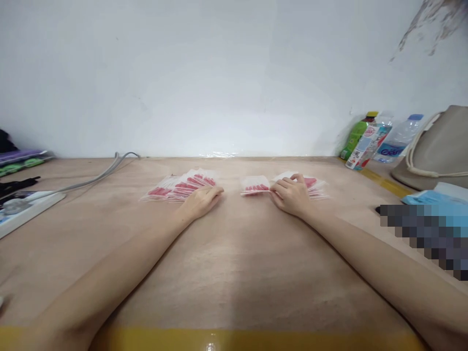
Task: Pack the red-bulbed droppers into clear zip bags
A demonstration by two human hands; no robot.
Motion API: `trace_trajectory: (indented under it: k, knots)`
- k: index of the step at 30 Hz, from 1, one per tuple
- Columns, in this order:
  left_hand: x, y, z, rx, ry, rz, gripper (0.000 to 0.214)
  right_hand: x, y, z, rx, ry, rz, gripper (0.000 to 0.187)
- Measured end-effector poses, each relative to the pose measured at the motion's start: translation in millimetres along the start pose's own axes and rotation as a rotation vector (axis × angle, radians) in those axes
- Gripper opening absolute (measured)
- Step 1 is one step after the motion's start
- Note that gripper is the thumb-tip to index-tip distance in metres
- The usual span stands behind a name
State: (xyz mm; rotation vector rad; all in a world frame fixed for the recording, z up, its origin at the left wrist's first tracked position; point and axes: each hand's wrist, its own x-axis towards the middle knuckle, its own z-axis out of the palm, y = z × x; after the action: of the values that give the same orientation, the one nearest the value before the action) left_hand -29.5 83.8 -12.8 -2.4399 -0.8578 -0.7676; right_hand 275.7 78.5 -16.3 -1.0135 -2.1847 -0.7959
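Two fans of small clear plastic packets with red contents lie on the wooden table (234,263). The left fan (179,186) spreads out in front of my left hand (202,201), whose fingers rest flat on its right end. My right hand (291,193) lies over the right pile (315,186), fingers curled and pinching one packet (255,185) that sticks out to the left.
A white power strip (25,207) with a grey cable (91,179) sits at the left edge. Several drink bottles (369,139) stand at the back right beside a beige bag (438,151). Blue items (435,197) lie at the right. Yellow tape (234,339) marks the near edge.
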Motion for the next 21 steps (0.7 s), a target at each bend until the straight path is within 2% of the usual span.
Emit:
trace_trajectory:
  k: [5, 10, 13, 18, 20, 21]
  knots:
    - [13, 10, -5.0, 0.062, -0.036, -0.091, 0.023, 8, -15, 6, 0.199, -0.13, 0.043, 0.012]
    - [9, -14, -12.4, 0.187, -0.029, -0.318, 0.029, 11, -21, 20, 0.423, -0.13, 0.144, 0.028]
    - [0, -27, -14.3, 0.222, -0.076, -0.361, 0.028, 15, -19, 26, 0.442, -0.093, 0.119, 0.022]
    - [-5, -22, -15.0, 0.223, -0.127, -0.316, 0.033, 17, 10, 18, 0.45, 0.075, 0.167, 0.019]
    - [-3, -16, -13.8, 0.208, -0.136, -0.286, 0.034, 11, 28, 9, 0.44, 0.071, 0.203, 0.015]
    - [-2, -13, -12.5, 0.197, -0.139, -0.272, 0.035, 6, 37, 5, 0.427, 0.024, 0.217, 0.014]
